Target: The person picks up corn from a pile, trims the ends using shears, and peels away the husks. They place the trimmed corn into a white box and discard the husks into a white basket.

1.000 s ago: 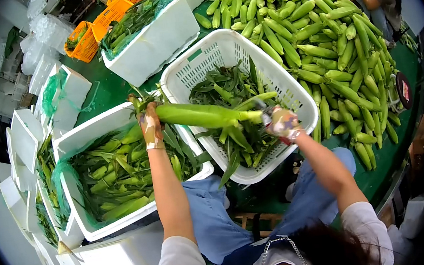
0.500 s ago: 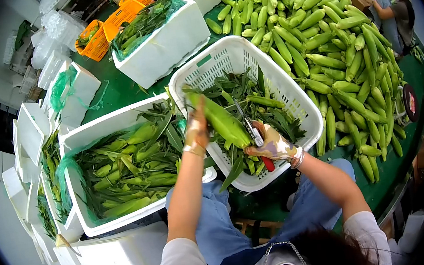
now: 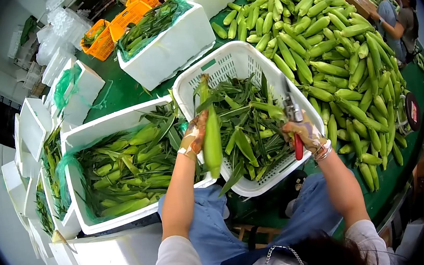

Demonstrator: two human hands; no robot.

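Note:
An ear of corn in its green husk (image 3: 213, 145) is closed in my left hand (image 3: 195, 133), upright over the left side of the white plastic basket (image 3: 192, 74). My right hand (image 3: 307, 133), in a patterned glove like the left, grips pruning shears (image 3: 291, 109) with a red handle at the basket's right side. The shears' blades point away from me and look blurred; they are apart from the corn. Beneath both hands, cut leaves and husk pieces (image 3: 244, 113) fill the basket.
At my left stands a white foam box (image 3: 128, 226) lined with green net, holding husked corn. A large heap of corn (image 3: 340, 60) lies on the green floor to the right. More foam boxes (image 3: 168, 46) and orange crates (image 3: 102, 43) are behind. Another person (image 3: 399, 22) sits far right.
My hands have moved apart. The shears have gone right, away from the corn's end, and the ear has swung from slanted to upright at the basket's left.

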